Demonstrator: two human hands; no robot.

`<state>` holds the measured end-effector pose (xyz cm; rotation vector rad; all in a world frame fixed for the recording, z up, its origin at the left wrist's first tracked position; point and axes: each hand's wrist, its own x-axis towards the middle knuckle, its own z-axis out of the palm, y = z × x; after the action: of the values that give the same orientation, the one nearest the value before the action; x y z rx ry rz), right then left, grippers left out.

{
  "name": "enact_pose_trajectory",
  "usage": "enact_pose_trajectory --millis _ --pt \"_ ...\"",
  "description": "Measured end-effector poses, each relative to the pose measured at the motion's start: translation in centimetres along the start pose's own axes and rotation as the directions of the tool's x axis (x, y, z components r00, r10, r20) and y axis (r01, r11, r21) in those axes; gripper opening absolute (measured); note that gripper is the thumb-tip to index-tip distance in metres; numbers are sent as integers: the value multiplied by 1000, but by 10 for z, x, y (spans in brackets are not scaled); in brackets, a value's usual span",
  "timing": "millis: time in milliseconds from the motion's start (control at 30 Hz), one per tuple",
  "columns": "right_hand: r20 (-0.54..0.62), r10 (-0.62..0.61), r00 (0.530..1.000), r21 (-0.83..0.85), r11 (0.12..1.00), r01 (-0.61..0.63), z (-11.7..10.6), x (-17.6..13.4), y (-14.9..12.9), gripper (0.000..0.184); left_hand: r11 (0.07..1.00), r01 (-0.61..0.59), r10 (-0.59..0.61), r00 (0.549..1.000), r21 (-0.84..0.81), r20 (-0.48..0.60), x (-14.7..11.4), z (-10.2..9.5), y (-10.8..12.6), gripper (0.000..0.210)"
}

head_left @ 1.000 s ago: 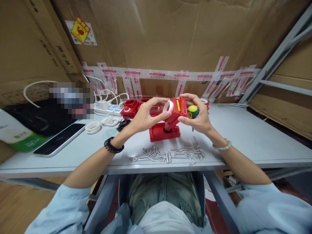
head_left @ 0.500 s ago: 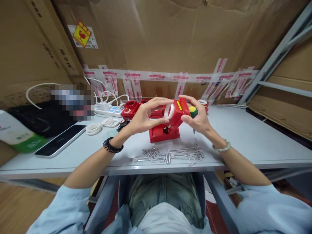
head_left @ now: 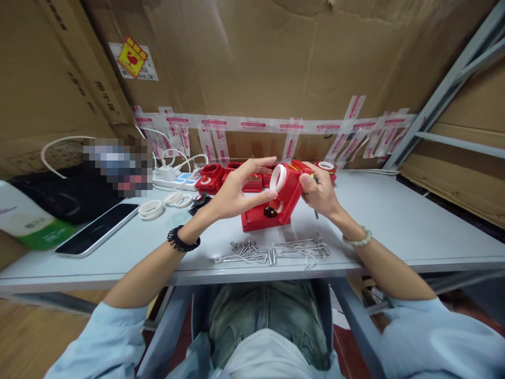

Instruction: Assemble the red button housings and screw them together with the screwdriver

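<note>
A red plastic housing (head_left: 291,185) with a white ring (head_left: 278,179) on its left-facing opening is held tilted above the table. My right hand (head_left: 320,190) is closed around its right side. A tool with a green and yellow handle, mostly hidden, is also in that hand; a thin dark shaft (head_left: 316,214) pokes out below. My left hand (head_left: 240,190) is open, fingers spread, its thumb tip at or just beside the white ring. Directly below the housing, a red base (head_left: 260,218) with a dark opening rests on the table.
Screws (head_left: 244,246) and hex keys (head_left: 302,245) lie near the front edge. Several red housings line the back. White rings (head_left: 150,209), a phone (head_left: 98,230) and a power strip (head_left: 177,182) are on the left. Cardboard (head_left: 252,63) stands behind; a metal frame (head_left: 442,89) is at right.
My left fingers have come off the white ring and spread. My right hand has shifted its grip and turned the housing, so the ring faces more toward me.
</note>
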<state>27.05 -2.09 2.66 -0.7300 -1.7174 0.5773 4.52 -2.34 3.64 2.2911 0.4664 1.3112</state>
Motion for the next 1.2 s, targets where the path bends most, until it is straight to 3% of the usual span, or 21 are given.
enact_pose_trajectory --millis 100,267,367,500,700,800,900,1000,1100,1200 --pt "24 4 1000 -7 1000 -4 0 0 1 56 1000 16 -15 1000 -26 5 0 0 -2 49" --pt "31 33 999 -15 999 -33 0 0 1 60 990 -139 138 986 2 91 1 -5 -1 56" --pt "27 37 999 -11 999 -37 0 0 -1 60 999 -37 38 998 -16 57 0 -3 0 70" --pt "28 -4 1000 -21 1000 4 0 0 -3 59 998 52 -52 999 -34 -1 0 0 -2 49" --pt "28 3 1000 -49 999 -2 -1 0 -3 61 988 -154 152 986 23 69 1 -5 -2 50" --pt "12 -32 999 -67 997 33 -1 0 -2 58 999 -42 43 998 -32 49 1 -3 -2 64" --pt "17 -60 998 -71 996 61 -1 0 -1 56 992 88 -88 996 -87 2 0 0 -4 50" --pt "23 -42 999 -76 996 44 -1 -1 -1 58 996 46 -43 998 -71 39 0 -1 -4 41" --pt "23 -17 1000 -60 998 18 0 0 -2 59 997 -64 67 995 -36 70 0 -3 -3 55" --pt "18 -34 999 -59 998 35 1 0 -4 58 998 16 -15 1000 -54 19 0 -1 -3 63"
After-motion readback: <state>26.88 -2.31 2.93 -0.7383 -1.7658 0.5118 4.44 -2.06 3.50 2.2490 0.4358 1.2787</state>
